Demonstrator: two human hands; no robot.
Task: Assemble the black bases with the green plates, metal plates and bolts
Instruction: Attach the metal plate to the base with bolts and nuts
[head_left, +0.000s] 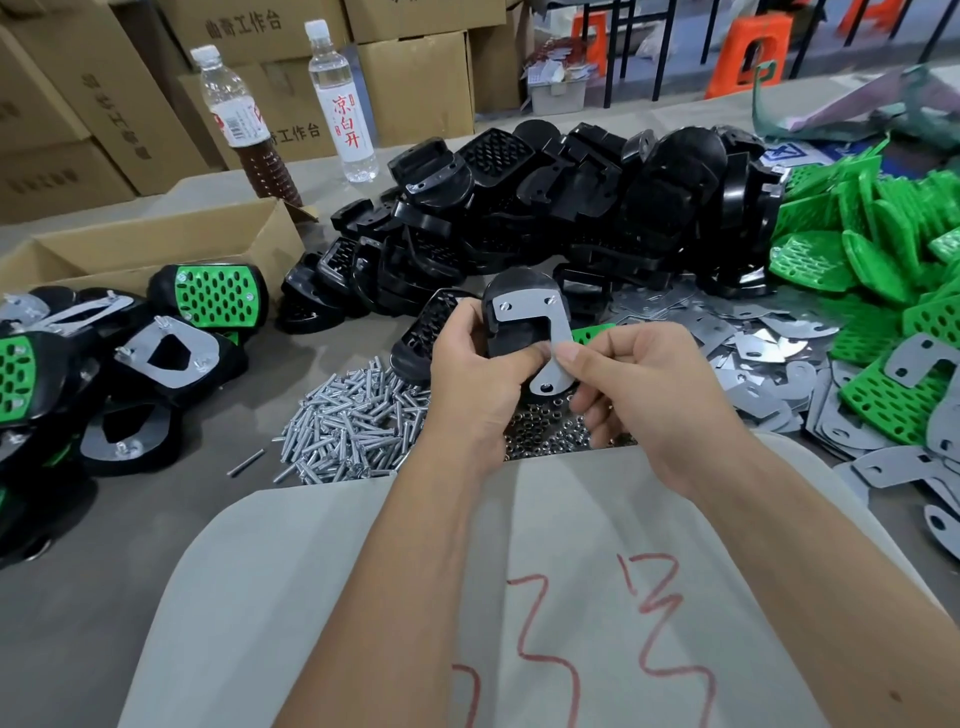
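Glossy black base (511, 325) w/ rounded top is held up over the table centre, a flat matte-grey metal plate (540, 332) (hooked shape, small holes) laid on it. Left hand (475, 374) curls round the base's left side, thumb across the front; right hand (631, 374) pinches the plate's lower edge. Base's underside is hidden; below lie shiny bolts (353, 421), and the nuts (545, 431) are partly covered by the hands.

Glossy black plastic base (511, 332) bearing a flat, matt grey metal plate (535, 322). At 12 o'clock, a heap of glossy black plastic bases (571, 208); at 3 o'clock, bright green perforated plastic plates (883, 249) and dull sheet-metal plates (769, 338). Bright threaded metal bolts (353, 421) at 9 o'clock. Brown cardboard box (156, 249), clear plastic bottles (343, 98); matt grey cloth-like table (156, 519).
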